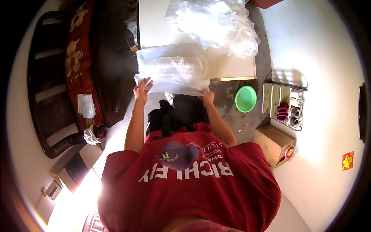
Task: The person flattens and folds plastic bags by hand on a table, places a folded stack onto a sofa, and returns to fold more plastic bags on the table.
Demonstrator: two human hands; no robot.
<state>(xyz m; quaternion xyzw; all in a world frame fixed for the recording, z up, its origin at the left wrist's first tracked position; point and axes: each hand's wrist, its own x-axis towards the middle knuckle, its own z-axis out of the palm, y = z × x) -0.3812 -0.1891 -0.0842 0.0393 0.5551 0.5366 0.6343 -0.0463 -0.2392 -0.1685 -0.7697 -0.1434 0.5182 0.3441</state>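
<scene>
Left hand [142, 89] gripping plastic [174, 77], red shirt [189, 195]; "RICH" legible

A loose red short-sleeved shirt [185, 205] bears bold white capitals [213, 171], smaller white lettering [210, 147] and a dark rounded emblem [181, 152] with a yellowish R; black legwear [191, 110] shows beyond its hem.

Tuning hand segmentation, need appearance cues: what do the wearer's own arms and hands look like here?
Left hand and right hand: bare, no gloves visible. Forearms uncovered, no watch or cable seen. Short, loose red sleeves belong to a red shirt with white chest lettering.
</scene>
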